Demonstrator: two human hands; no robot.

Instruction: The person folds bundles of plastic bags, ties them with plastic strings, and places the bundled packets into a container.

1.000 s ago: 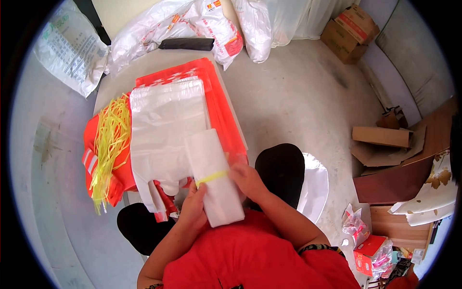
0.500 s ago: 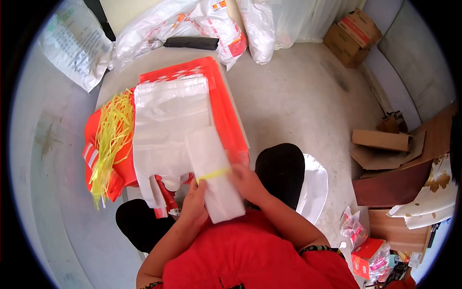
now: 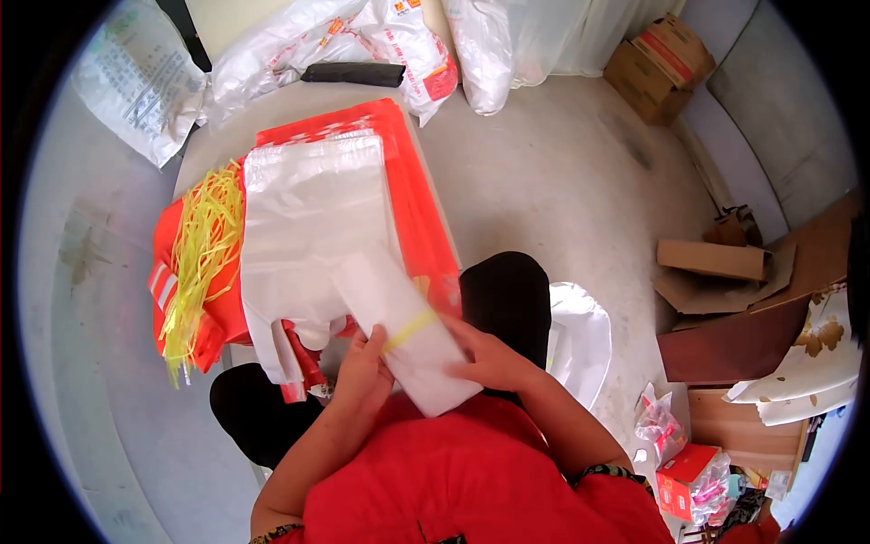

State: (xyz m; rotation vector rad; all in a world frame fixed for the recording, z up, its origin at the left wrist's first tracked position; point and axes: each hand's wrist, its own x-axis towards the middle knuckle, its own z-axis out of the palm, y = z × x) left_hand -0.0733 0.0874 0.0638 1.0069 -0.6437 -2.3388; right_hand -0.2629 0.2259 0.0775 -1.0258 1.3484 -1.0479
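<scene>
Far left, I have a printed white sack [image 3: 140,86] hanging beside the table [image 3: 213,140]. On the table's left side, a loose bunch of yellow strips [image 3: 207,245] lies over a bright red pile [image 3: 231,317]. Just right of that, a flat stack of whitish plastic bags [image 3: 313,213], its cut handles toward me, covers part of a wider stack of red bags [image 3: 414,208]. At the table's far end I see a dark roll [image 3: 353,73], with white printed bags behind it.

The left hand [image 3: 364,370] is closed on the left edge of a folded white bundle [image 3: 430,370], thumb on top at the left end of the yellow band [image 3: 410,330] around it; its other fingers are mostly hidden from me. The bundle slants from the near edge of the bag stack down to the red shirt, between the two dark-clad knees. The right hand [image 3: 489,356] is half curled against the bundle's right edge, one digit lying over its face; its fingertips near the band blur, so I can't tell how firmly it holds.

Further right, a white container [image 3: 589,349] stands on the floor, with an open cardboard box [image 3: 716,263] well apart beyond.
</scene>
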